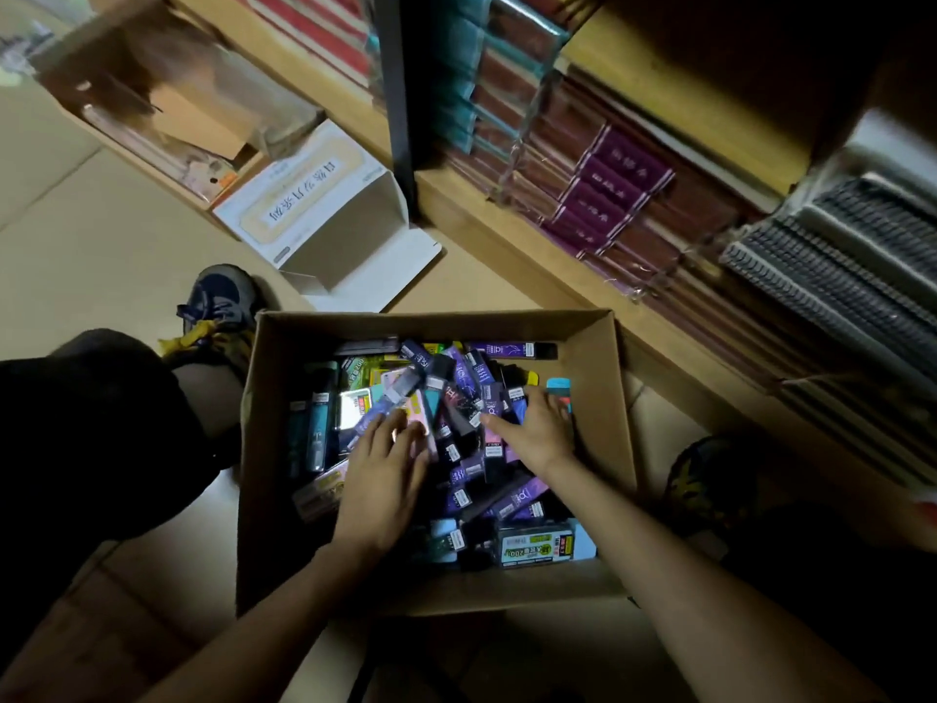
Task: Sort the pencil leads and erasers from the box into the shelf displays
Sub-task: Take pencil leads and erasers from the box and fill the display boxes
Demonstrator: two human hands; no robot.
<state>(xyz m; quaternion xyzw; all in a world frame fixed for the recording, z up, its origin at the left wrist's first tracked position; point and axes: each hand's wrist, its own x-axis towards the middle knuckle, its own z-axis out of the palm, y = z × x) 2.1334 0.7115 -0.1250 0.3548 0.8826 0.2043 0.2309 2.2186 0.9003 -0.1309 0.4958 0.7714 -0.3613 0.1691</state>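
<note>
Cardboard box [598, 378] of lead cases [474, 398] on floor; left hand [384, 466] and right hand [537, 426] both flat, fingers spread, holding nothing. Shelf [507, 230] at 1 o'clock.

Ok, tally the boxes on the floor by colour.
Brown cardboard: 2 (lead-case box, blurred box at top left)
White printed box: 1
Total: 3
</note>
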